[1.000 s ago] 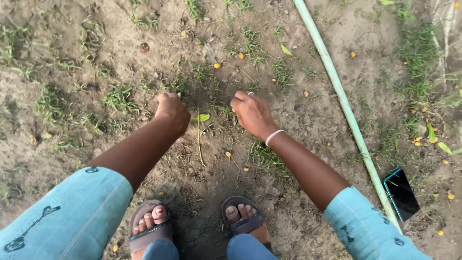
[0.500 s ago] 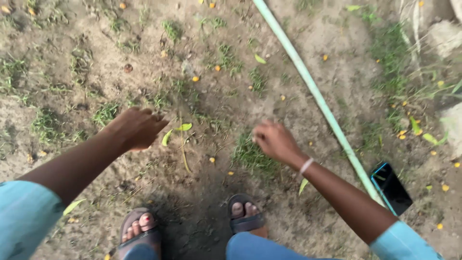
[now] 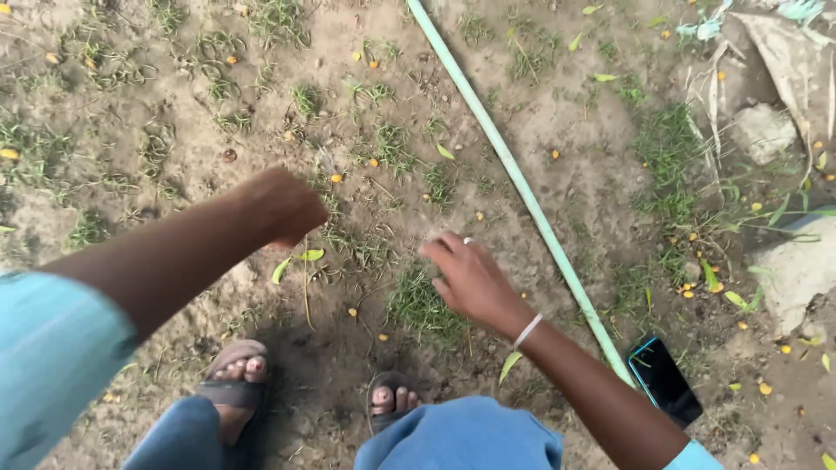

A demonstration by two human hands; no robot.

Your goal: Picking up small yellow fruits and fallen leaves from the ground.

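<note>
Over bare sandy ground with sparse weeds, the person's two hands are out in front, above the sandalled feet. Right hand (image 3: 470,277) lowered close to the soil, palm down, fingers loosely spread and released, gripping nothing visible; a thin white bangle (image 3: 526,331) on the wrist, a pale ring on one finger. A small grass tuft (image 3: 421,305) lies directly below and just to the left of that hand, the fingertips near its upper edge; whether they touch the blades cannot be told. Left hand (image 3: 287,205) raised higher, blurred, curled into a loose fist; whether anything is inside it cannot be told. A narrow green leaf (image 3: 311,255) and a thin dry stem lie on the soil just below it.

Pale green hose (image 3: 514,174) runs diagonally from the top of the view down to the lower right, passing just right of the right hand, not touching it. Beside the hose's lower end, a flat dark phone (image 3: 665,380) with a blue edge lies face up on the dirt. Small orange petals scattered about. Pale stone (image 3: 797,270) at right edge; dry brown leaf at upper right.
</note>
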